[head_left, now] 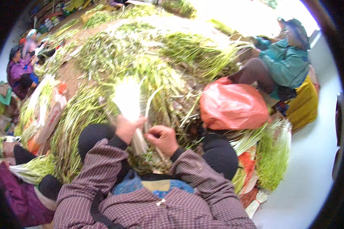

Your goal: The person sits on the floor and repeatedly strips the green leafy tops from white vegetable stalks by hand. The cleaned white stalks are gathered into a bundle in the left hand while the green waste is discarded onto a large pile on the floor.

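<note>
My left hand point(127, 130) is closed round a bundle of pale leafy stalks point(127, 95). The bundle's bright, washed-out upper part fans away from me, and its white ends point(140, 144) stick out below the hand. Close beside it, my right hand point(163, 139) has its fingers curled in a pinch. A single thin pale stalk point(150, 101) runs down to those fingers and seems to be held by them. Both hands are between my knees, above a heap of loose green and yellowish stalks point(135, 49) spread over the floor ahead.
By my right knee rests a full pinkish-red plastic sack point(235, 105). Behind it sits a person in a teal jacket point(284, 63). Sorted green bunches point(273, 156) lie at the right, near the pale floor point(302, 183). Other people sit at the left, one in purple point(21, 72).
</note>
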Demonstrator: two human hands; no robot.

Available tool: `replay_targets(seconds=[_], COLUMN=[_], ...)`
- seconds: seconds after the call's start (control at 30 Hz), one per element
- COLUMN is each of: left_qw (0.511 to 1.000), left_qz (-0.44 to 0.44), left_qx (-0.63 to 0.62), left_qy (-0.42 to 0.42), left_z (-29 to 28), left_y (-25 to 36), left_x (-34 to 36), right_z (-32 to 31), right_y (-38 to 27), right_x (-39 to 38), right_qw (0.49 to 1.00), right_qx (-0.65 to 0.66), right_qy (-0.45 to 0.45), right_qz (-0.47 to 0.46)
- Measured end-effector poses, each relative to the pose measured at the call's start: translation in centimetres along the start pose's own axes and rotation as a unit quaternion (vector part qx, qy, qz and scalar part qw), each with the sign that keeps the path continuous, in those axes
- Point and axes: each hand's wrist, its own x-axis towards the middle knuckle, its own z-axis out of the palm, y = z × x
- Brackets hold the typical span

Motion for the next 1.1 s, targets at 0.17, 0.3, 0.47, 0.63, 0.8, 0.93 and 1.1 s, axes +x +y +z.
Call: replay_targets(seconds=[0.17,0.3,0.47,0.63,0.8,0.93,1.1], left_qw=[0.999,0.996,0.991,0.983,0.979,0.976,0.976], left_qz=[-0.044,-0.064,-0.074,-0.062,-0.057,-0.053,-0.032], left_qx=[-0.001,-0.057,-0.094,-0.147,-0.17,-0.194,-0.196], left_qy=[-0.011,-0.032,-0.064,-0.089,-0.094,-0.087,-0.088], left_z=[-0.2,-0.2,-0.5,-0.6,-0.8,-1.0,-1.8], left_y=[0.1,0.6,1.3,1.4,1.8,1.7,2.6], left_x=[-0.1,-0.1,-0.2,-0.3,-0.5,-0.2,0.3], right_z=[-0.1,0.0,0.5,0.5,0.9,1.0,0.2], right_y=[-0.6,-0.2,0.3,0.6,3.2,7.1,12.8], right_x=[-0.5,-0.9,-1.0,-1.0,-1.3,-2.5,-4.7], right_qw=[1.0,0.958,0.9,0.868,0.9,0.937,0.92], right_qx=[0.019,0.242,0.368,0.411,0.318,0.14,-0.148], right_qy=[-0.015,-0.034,-0.025,-0.032,-0.081,-0.173,-0.277], right_qz=[0.007,0.152,0.231,0.277,0.288,0.269,0.234])
